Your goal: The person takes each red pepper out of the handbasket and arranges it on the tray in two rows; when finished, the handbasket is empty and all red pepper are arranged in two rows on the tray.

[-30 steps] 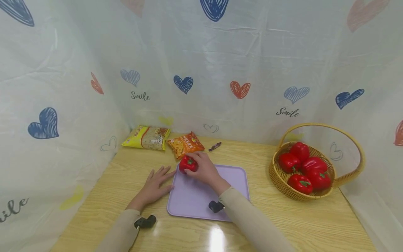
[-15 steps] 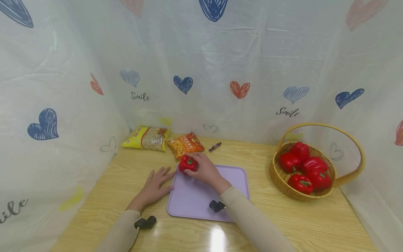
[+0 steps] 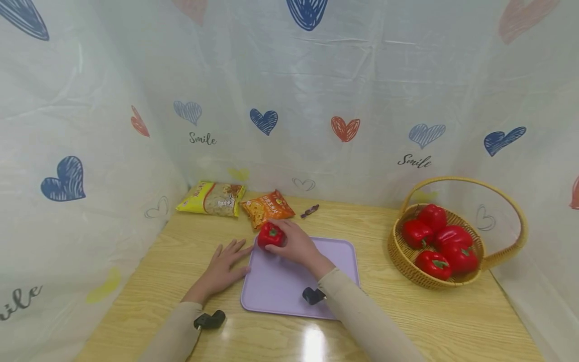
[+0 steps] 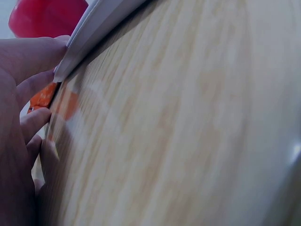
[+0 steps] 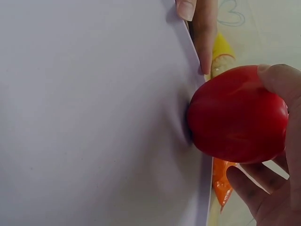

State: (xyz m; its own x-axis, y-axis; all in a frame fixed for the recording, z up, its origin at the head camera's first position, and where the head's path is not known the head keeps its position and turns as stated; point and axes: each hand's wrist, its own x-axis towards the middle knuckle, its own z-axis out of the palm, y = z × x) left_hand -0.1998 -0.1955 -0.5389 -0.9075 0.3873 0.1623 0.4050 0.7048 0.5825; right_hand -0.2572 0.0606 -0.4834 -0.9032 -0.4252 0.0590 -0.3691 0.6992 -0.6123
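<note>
My right hand (image 3: 296,244) grips a red bell pepper (image 3: 270,236) at the far left corner of the lavender tray (image 3: 289,296). The thumb and fingers sit on either side of the pepper (image 5: 237,115) in the right wrist view, and its base is on or just over the tray surface (image 5: 94,122). My left hand (image 3: 221,269) lies with spread, straight fingers at the tray's left edge. In the left wrist view, the fingertips of the left hand (image 4: 28,80) touch the tray's rim (image 4: 89,40).
A wicker basket (image 3: 404,266) with a tall handle holds several red bell peppers (image 3: 433,265) at the right. Behind the tray lie a yellow snack bag (image 3: 212,198), an orange snack bag (image 3: 268,208) and a small wrapped candy (image 3: 309,211). A patterned curtain (image 3: 298,161) encloses the table.
</note>
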